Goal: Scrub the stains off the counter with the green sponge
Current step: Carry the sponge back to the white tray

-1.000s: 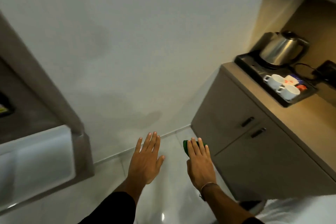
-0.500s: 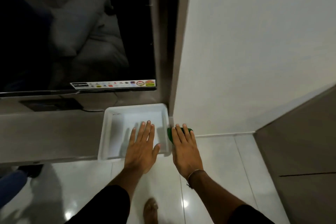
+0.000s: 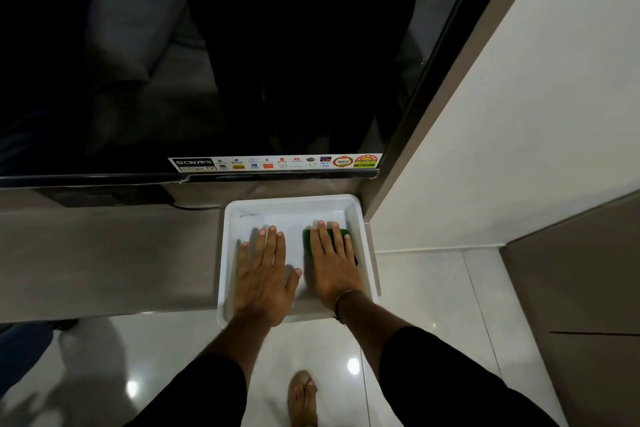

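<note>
The green sponge (image 3: 308, 241) lies under the flat fingers of my right hand (image 3: 333, 263), with only its left and far edges showing. Both are over the right half of a white tray (image 3: 292, 205) that sits at the right end of a grey counter (image 3: 110, 260). My left hand (image 3: 265, 274) is spread flat, palm down, over the left half of the tray, with nothing in it. I cannot tell whether the sponge touches the tray floor. No stains show on the counter from here.
A large dark TV (image 3: 207, 55) hangs right above the counter, with a sticker strip (image 3: 275, 163) along its lower edge. A white wall (image 3: 519, 132) stands to the right, a brown cabinet (image 3: 571, 305) at far right. Glossy white floor tiles (image 3: 426, 305) and my foot (image 3: 304, 397) are below.
The view has swung from the kettle cabinet to the TV counter and come closer. Both hands moved forward from the tray's front edge to over the tray, the sponge still under my right hand.
</note>
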A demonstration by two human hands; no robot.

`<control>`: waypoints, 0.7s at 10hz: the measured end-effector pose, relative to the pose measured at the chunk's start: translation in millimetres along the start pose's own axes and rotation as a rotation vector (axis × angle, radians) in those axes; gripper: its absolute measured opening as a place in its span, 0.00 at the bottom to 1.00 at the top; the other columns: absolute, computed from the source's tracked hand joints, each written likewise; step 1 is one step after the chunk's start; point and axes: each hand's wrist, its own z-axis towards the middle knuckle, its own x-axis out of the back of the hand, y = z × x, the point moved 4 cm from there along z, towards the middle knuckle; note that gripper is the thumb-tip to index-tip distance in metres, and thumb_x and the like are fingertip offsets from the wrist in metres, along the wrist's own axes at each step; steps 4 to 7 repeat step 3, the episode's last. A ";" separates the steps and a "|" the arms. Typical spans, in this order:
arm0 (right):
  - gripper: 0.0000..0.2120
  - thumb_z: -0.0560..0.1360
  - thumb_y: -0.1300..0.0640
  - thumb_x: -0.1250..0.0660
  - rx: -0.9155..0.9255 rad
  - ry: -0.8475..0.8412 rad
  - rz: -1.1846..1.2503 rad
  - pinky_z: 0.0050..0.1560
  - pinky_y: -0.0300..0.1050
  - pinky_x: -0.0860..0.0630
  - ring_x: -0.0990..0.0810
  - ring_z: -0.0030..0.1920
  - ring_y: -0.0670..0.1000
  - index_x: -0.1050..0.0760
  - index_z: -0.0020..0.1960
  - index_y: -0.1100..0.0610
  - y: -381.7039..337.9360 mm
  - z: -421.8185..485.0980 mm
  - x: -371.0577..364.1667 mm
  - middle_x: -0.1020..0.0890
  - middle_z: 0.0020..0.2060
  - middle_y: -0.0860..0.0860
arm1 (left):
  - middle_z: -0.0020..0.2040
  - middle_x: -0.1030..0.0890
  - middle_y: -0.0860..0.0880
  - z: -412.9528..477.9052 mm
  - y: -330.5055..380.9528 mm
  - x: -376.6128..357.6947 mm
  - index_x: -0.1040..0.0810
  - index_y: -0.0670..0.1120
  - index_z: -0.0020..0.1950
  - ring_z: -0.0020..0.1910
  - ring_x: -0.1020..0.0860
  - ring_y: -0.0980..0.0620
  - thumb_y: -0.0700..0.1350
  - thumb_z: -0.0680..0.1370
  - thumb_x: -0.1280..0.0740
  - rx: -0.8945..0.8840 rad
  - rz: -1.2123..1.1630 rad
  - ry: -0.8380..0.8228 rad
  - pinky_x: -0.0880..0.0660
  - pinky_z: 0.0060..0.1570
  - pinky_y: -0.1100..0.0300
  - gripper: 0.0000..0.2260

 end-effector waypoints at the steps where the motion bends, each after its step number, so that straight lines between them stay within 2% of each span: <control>1: 0.41 0.83 0.41 0.42 -0.010 -0.014 0.014 0.81 0.60 0.60 0.64 0.82 0.59 0.63 0.83 0.53 1.8 -0.4 -3.9 0.61 0.83 0.52 | 0.86 0.63 0.42 0.1 1.0 1.0 0.64 0.44 0.84 0.83 0.65 0.39 0.64 0.85 0.56 -0.013 0.021 0.008 0.57 0.81 0.36 0.36; 2: 0.42 0.81 0.36 0.45 0.042 -0.030 0.055 0.81 0.61 0.60 0.63 0.82 0.60 0.62 0.83 0.54 -2.1 -0.4 15.0 0.59 0.84 0.54 | 0.86 0.62 0.41 2.4 7.1 16.6 0.63 0.45 0.84 0.83 0.65 0.39 0.64 0.85 0.55 -0.032 0.037 -0.014 0.57 0.81 0.37 0.36; 3: 0.41 0.81 0.38 0.45 0.048 0.028 0.124 0.81 0.61 0.60 0.62 0.82 0.59 0.61 0.83 0.55 1.7 -18.6 28.7 0.58 0.84 0.54 | 0.85 0.63 0.41 -4.3 19.9 28.7 0.62 0.45 0.84 0.83 0.65 0.39 0.64 0.84 0.55 -0.057 0.055 0.038 0.59 0.82 0.37 0.36; 7: 0.41 0.81 0.38 0.45 0.048 0.028 0.124 0.81 0.61 0.60 0.62 0.82 0.59 0.61 0.83 0.55 1.7 -18.6 28.7 0.58 0.84 0.54 | 0.85 0.63 0.41 -4.3 19.9 28.7 0.62 0.45 0.84 0.83 0.65 0.39 0.64 0.84 0.55 -0.057 0.055 0.038 0.59 0.82 0.37 0.36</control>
